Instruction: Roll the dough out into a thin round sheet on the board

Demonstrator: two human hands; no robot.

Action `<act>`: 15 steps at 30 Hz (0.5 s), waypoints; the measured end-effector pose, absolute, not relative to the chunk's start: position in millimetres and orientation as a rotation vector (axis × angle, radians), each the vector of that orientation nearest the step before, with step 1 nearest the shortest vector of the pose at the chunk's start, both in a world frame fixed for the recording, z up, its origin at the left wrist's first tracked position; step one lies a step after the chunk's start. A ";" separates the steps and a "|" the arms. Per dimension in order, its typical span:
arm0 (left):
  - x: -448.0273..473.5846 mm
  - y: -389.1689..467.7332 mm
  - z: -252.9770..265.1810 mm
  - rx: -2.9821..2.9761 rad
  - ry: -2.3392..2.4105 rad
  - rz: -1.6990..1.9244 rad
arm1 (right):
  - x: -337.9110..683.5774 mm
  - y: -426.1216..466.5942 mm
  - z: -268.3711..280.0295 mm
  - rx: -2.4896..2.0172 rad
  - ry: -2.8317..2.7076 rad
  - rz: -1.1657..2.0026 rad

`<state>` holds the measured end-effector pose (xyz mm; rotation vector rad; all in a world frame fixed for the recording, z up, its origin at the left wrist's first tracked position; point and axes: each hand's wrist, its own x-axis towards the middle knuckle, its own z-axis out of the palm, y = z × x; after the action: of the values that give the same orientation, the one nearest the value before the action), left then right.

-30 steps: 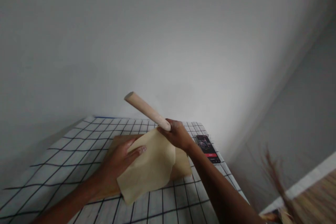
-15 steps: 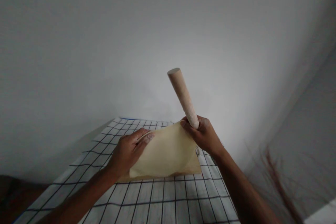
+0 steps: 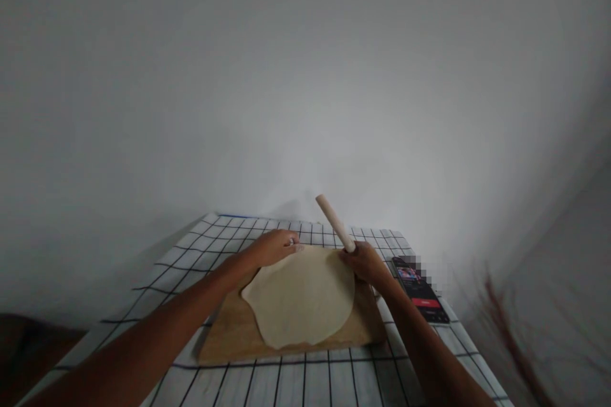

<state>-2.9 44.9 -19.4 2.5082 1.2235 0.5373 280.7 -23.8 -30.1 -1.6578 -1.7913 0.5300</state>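
Note:
A wide, thin sheet of dough (image 3: 303, 296) with an uneven rim lies over a wooden board (image 3: 226, 334). My left hand (image 3: 279, 247) is closed at the sheet's far edge, its fingertips curled around the dough there. At the far right corner of the sheet, my right hand (image 3: 365, 262) is closed around the lower end of a wooden rolling pin (image 3: 335, 222), which tilts up and to the left. That hand also touches the dough's edge, though its fingers are partly hidden.
A black-and-white checked cloth (image 3: 281, 381) covers the table under the board. To the right of my right forearm lies a phone (image 3: 420, 289) with its screen lit. A pale wall (image 3: 305, 89) rises behind the table. Thin reddish twigs (image 3: 513, 343) stand at the lower right.
Both hands have lowered the raised dough sheet onto the board, moving away from me. The rolling pin came down with my right hand. The phone has come into view.

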 end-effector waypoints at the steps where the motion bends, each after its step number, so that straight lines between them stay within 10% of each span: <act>1: -4.8 46.5 -20.7 2.522 1.227 0.531 | 281.5 -22.3 -32.1 -1.680 -1.791 0.517; 15: 23.7 -29.4 -37.3 2.923 1.238 0.393 | 286.2 -48.1 4.1 -1.481 -1.695 0.459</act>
<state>23.7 -29.4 -37.3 2.9227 1.2378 0.3933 286.2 -48.1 4.1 -1.4809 -1.6954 0.4589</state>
